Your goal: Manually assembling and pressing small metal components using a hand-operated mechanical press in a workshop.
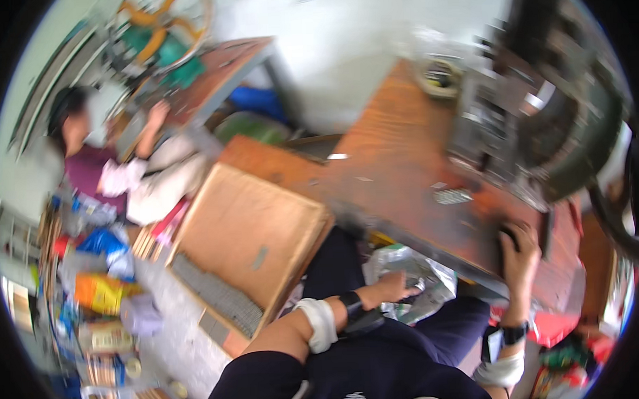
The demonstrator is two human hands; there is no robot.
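Observation:
My left hand (389, 288) is over a clear plastic bag (435, 276) at my lap, just below the table edge. The bag seems to have shiny grey contents. Blur hides whether those fingers grip anything. On the near right part of the worn reddish-brown table (381, 148), my right hand (523, 254) rests with its thumb and fingers apart, and I see nothing held in it. A small cluster of silvery pieces (452, 195) lies on the tabletop beyond it. Above them stands a heavy dark machine (500, 123) with a metal fixture.
To my left, a shallow wooden tray (243, 230) holds rows of small grey pieces (221, 294) along its near side. A round container (438, 77) sits at the table's back. Another person (96, 165) sits at a far-left bench (237, 54). Bags and boxes (104, 291) crowd the left floor.

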